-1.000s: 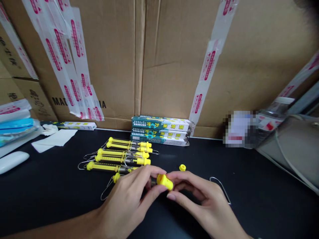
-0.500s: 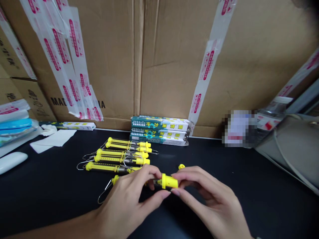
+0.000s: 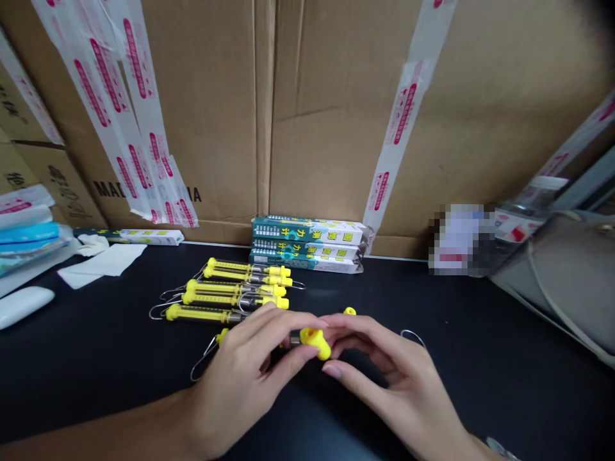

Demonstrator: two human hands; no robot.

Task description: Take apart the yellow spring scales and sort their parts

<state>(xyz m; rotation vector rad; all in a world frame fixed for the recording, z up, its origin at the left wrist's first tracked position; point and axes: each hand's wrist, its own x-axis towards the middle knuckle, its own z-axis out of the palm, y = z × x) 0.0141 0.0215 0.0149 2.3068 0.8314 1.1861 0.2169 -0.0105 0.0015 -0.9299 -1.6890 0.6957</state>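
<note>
My left hand (image 3: 250, 371) is closed, pinching a yellow plastic cap (image 3: 316, 344) between thumb and finger; the cap is tilted and its open hollow end shows. My right hand (image 3: 384, 371) is beside it, fingers curved and thumb apart, its fingertips close to the cap; whether they touch it is hard to tell. Under my left hand lies a spring scale, mostly hidden, with its yellow end (image 3: 221, 337) and wire hook (image 3: 204, 362) showing. A small yellow ring-like part (image 3: 350, 312) sits just behind my right hand. Another wire hook (image 3: 413, 335) lies by my right knuckles.
Several yellow spring scales (image 3: 206, 314) lie in a row on the black table (image 3: 96, 384). Printed spring-scale boxes (image 3: 307, 235) are stacked against a large taped carton (image 3: 216, 115). Paper (image 3: 103, 264) lies left; a plastic bottle (image 3: 523, 211) and grey bag (image 3: 562, 275) stand right.
The yellow cap has turned from lying sideways to tilted with its hollow end showing. My right thumb has come away from it, and a wire hook now shows beside my right hand.
</note>
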